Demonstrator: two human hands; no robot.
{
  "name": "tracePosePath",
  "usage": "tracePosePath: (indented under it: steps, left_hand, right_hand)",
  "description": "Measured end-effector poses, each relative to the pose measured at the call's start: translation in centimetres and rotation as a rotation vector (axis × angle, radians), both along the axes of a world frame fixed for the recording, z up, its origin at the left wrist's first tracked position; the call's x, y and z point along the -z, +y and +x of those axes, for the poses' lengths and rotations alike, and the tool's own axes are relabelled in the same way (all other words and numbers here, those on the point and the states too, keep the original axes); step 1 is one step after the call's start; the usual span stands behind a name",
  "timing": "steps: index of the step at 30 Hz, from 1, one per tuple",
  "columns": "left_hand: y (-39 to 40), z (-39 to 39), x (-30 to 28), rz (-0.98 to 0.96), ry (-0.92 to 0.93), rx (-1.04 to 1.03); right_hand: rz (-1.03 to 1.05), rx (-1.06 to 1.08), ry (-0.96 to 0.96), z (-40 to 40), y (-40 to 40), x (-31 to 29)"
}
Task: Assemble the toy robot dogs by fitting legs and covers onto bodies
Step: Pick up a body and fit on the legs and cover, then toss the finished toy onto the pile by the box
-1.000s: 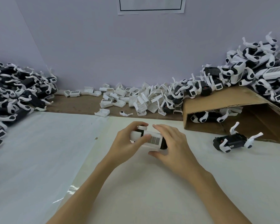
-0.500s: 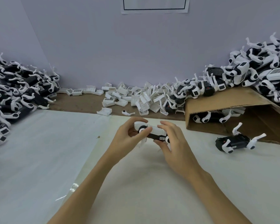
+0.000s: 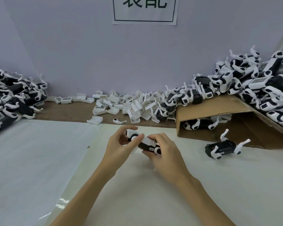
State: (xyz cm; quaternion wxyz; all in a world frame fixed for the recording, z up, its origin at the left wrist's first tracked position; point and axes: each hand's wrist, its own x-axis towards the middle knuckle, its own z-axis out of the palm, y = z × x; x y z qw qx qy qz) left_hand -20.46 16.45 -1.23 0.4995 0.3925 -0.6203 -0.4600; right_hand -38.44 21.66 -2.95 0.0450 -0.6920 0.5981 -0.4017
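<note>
The black-and-white plastic toy dog body (image 3: 147, 145) sits between the left hand (image 3: 119, 148) and right hand (image 3: 166, 154), above the white table sheet (image 3: 39, 160); behind lies the heap of white plastic covers (image 3: 129, 105); right, a brown cardboard box (image 3: 219, 111), a legged black toy dog (image 3: 222, 148) before it; far left, a pile of assembled dogs (image 3: 11, 97).

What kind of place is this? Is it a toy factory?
Probably yes, a toy assembly bench. Both hands hold one toy dog, heaps of toy dogs lie at the sides, and loose white covers are piled along the wall under a printed sign.
</note>
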Motion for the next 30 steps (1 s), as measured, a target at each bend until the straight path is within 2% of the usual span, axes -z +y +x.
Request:
tracePosePath:
  steps: [3,6,9,11,13,14,15,17,18,21,25,30]
  left_hand:
    - [-0.9,1.3,0.1,0.082,0.051,0.002]
    - [-1.7,2.0,0.4,0.113,0.110,0.051]
    - [-2.5,2.1,0.1,0.250,0.354,0.002]
    - [-2.9,2.7,-0.3,0.233,0.428,-0.076]
    - [-3.0,3.2,-0.5,0.180,0.384,-0.124]
    - [-2.9,3.3,-0.5,0.171,0.359,-0.140]
    - [-3.0,3.3,-0.5,0.171,0.344,-0.155]
    - [-3.2,3.2,-0.5,0.177,0.306,-0.179]
    - [-3.3,3.0,-0.4,0.173,0.269,-0.191]
    - [-3.1,2.6,0.3,0.111,0.131,-0.206]
    - [-2.6,1.9,1.3,-0.013,-0.139,-0.235]
    - [-3.2,2.2,2.1,-0.122,-0.453,-0.263]
  right_hand:
    - [0.298,-0.194,-0.291,-0.7,0.8,-0.6]
    - [0.345,-0.220,-0.482,-1.0,0.9,-1.0]
    - [0.417,-0.234,-0.744,-2.4,-0.3,-3.7]
    - [0.337,-0.291,-1.140,-5.3,-1.4,-8.1]
    - [0.084,-0.417,-1.660,-8.9,-2.2,-12.9]
    - [-0.045,-0.442,-1.757,-10.3,-2.3,-15.0]
    - [-0.062,-0.390,-1.649,-11.2,-2.2,-16.6]
    - [0.136,-0.321,-1.307,-11.0,-2.3,-16.9]
    - [0.234,-0.354,-1.291,-10.3,-2.5,-15.7]
    - [0.426,-0.474,-1.458,-6.5,-2.7,-10.2]
    - [0.604,-0.354,-1.593,-0.8,-2.3,-3.2]
    - [0.630,-0.355,-1.696,1.0,-2.7,-0.3]
